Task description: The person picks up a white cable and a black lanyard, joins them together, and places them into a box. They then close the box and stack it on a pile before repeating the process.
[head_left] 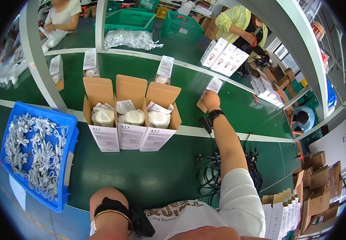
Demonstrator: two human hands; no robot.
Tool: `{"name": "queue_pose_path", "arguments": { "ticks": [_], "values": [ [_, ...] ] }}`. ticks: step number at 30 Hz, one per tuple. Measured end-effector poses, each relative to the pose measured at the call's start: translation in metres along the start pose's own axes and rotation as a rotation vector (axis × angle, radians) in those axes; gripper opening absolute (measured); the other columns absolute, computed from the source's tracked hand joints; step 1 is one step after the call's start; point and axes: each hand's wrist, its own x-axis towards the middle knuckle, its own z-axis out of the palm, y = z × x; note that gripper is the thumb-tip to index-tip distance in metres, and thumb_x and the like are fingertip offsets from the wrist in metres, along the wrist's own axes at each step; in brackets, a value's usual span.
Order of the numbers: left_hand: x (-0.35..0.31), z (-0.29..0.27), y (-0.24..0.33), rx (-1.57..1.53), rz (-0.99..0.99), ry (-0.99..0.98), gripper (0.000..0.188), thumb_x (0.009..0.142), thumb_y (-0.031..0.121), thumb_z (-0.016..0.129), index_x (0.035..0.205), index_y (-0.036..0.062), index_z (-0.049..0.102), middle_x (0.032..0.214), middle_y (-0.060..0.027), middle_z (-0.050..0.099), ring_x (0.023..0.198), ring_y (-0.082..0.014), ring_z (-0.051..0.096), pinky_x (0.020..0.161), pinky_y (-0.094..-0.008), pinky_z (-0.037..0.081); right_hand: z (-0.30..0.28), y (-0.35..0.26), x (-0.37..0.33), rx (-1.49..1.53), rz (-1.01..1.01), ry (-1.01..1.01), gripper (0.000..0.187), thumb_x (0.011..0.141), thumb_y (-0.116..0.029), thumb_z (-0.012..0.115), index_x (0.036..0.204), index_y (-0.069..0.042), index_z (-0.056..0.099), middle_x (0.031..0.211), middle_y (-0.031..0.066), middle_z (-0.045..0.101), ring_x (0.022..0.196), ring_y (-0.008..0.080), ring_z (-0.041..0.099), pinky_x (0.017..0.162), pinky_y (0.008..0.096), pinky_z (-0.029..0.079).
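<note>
My right arm reaches across the green bench. My right hand [211, 100] is closed on a small white box [214, 85] with a brown open flap. Bent near the lower edge is my left forearm [108, 197], wearing a black band, a gold bangle and a black device; my left hand does not show. Between the arms and the shelf ledge, three open white cartons stand side by side: left [103, 138], middle [130, 137], right [157, 138]. Their brown lids are up, with white rounded items and folded papers inside.
A blue tray [73, 140] of coiled white cables stands left. Black cables [211, 172] lie under my right arm. More white boxes [165, 69] stand along the far strip. Metal posts [41, 68] frame the bench; co-workers, green baskets [129, 20] and packaged goods are beyond.
</note>
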Motion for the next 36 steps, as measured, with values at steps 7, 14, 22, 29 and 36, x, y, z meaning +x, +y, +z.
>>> {"name": "queue_pose_path", "arguments": {
  "ticks": [7,14,22,29,36],
  "values": [
    [-0.011,0.01,-0.01,-0.731,-0.106,-0.127,0.039,0.094,0.007,0.043,0.132,-0.0003,0.044,0.142,-0.0117,0.039,0.136,-0.0247,0.027,0.115,-0.0404,0.019,0.019,-0.085,-0.018,0.14,-0.21,-0.119,0.03,0.084,-0.032,0.052,0.087,-0.004,0.065,0.088,0.0193,0.066,0.085,0.0379,0.063,0.074,0.0477,0.05],
    [-0.005,0.012,0.025,0.395,0.164,-0.247,0.04,0.096,0.012,0.04,0.136,0.0093,0.044,0.145,-0.0058,0.038,0.14,-0.0221,0.017,0.106,-0.0444,0.024,0.028,-0.128,-0.01,0.123,-0.15,-0.041,0.026,0.083,-0.026,0.051,0.088,-0.005,0.066,0.092,0.0177,0.067,0.083,0.0353,0.065,0.071,0.0447,0.053],
    [-0.001,0.004,0.005,0.435,0.165,-0.281,0.041,0.095,0.014,0.043,0.136,0.0094,0.045,0.141,-0.0071,0.043,0.136,-0.0249,0.03,0.105,-0.0458,0.025,0.037,-0.086,0.016,0.066,-0.02,0.012,0.027,0.081,-0.032,0.054,0.087,-0.01,0.068,0.093,0.0156,0.067,0.085,0.0342,0.065,0.073,0.0454,0.052],
    [0.01,0.013,-0.01,-0.389,0.205,0.077,0.038,0.095,0.018,0.046,0.131,0.0067,0.048,0.136,-0.007,0.047,0.131,-0.0248,0.037,0.107,-0.0416,0.028,-0.072,-0.029,0.033,-0.194,-0.276,0.061,0.025,0.083,-0.033,0.054,0.089,-0.014,0.069,0.087,0.0173,0.067,0.08,0.0342,0.065,0.073,0.0453,0.052],
    [0.025,-0.009,0.01,0.358,0.166,0.154,0.03,0.091,0.027,0.052,0.119,0.0174,0.058,0.122,0.0051,0.057,0.119,-0.019,0.046,0.096,-0.0411,0.035,-0.226,-0.066,-0.011,-0.544,-0.821,-0.001,0.013,0.075,-0.016,0.057,0.084,-0.011,0.065,0.083,0.0065,0.058,0.09,0.0268,0.059,0.076,0.0397,0.049]
  ]
}}
